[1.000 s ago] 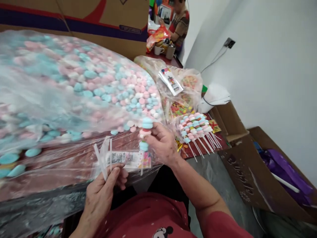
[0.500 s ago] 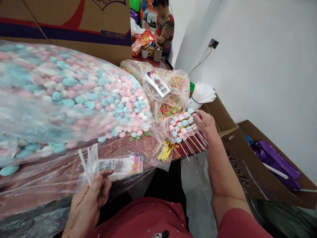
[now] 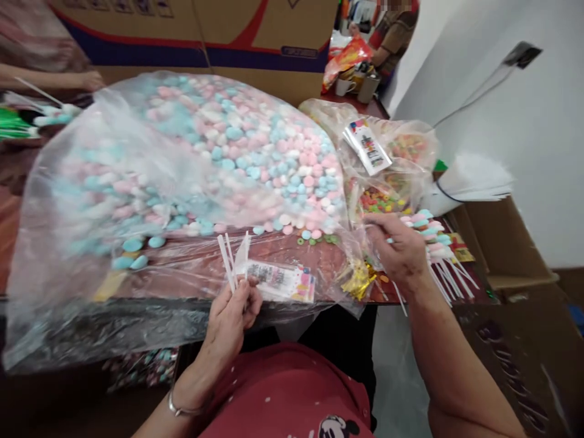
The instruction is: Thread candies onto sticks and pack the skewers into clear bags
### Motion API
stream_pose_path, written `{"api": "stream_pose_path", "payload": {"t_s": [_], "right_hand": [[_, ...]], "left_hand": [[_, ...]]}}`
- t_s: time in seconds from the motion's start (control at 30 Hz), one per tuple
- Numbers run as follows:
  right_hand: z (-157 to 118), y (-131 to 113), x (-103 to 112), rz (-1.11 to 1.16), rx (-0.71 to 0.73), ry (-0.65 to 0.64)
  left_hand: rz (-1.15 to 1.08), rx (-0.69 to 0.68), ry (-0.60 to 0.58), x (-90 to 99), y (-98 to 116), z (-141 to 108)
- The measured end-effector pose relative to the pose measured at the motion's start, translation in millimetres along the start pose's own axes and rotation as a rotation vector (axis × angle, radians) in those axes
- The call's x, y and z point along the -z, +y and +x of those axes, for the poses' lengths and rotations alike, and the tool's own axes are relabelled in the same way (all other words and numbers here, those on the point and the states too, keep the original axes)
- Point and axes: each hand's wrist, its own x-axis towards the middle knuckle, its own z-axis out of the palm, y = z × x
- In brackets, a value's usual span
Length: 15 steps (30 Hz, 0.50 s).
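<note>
White sticks pinched in the left hand near the printed packets, apparently readied for skewering, with the right hand beside or over the marshmallow skewers, grip impossible to tell, seemingly calling next for one stick separated from the bunch.

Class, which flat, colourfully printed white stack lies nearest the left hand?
The front printed white stack beside the left hand; the back stack rests on clear, candy-filled plastic.
</note>
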Motion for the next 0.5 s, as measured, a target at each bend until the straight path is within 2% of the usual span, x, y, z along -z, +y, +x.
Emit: {"api": "stream_pose_path", "payload": {"t_s": [0.07,0.13,0.2,0.27,0.33,0.43,0.5], "right_hand": [[5,-26,-30,0.131,0.132,-0.157],[11,-48,-61,0.171,0.234,-0.324],[16,-67,-90,0.119,0.294,-0.509],[22,-84,-113,0.016,0.325,-0.632],[27,-99,-129,-0.086,0.365,-0.642],[38,-113,-141,-0.238,0.416,-0.547],[47,-116,-144,-0.316,0.401,-0.479]], "left_hand": [[-0.03,-0.03,0.038,3.8,1,1],[-0.035,-0.047,0.061,9.4,2,2],[-0.022,-0.059,0.064,15.6,2,2],[-0.007,-0.073,0.063,20.8,1,2],[-0.002,-0.086,0.071,24.2,-1,4],[-0.011,-0.09,0.083,26.8,-3,6],[-0.014,-0.084,0.08,28.0,-5,8]]}}
